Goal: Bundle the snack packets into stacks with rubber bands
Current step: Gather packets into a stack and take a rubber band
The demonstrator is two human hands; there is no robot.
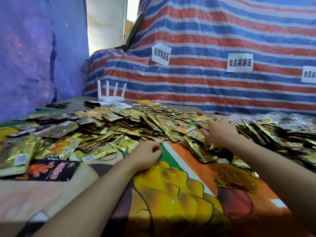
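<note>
Leftmost, well off my left hand [147,155]: big gold pouches [17,154], a black pouch [51,170] just beside them on the near side. Scissors [56,105] lie far beyond, near the blue sheet [34,48].

Left hand rests on the printed cloth [188,185], knuckles up, fingers curled under at the near edge of the packets [128,120]. Cannot tell whether the fingertips pinch anything; they are tucked out of sight.

Packets: small gold ones, loose and overlapping, heaped from just past my left fingers across to under my right hand [220,132] and on beyond it to the right. None banded that I can make out.

Router [111,93], white, four aerials up, stands at the far side of the heap, beyond my left hand.

Right hand lies palm down on the heap, fingers spread and straight, touching the top packets, thumb towards the left.

Behind the heap, a striped tarp [222,91] with paper signs [240,62]. Far right of my right fingers, clear bags [282,117], blurred.
</note>
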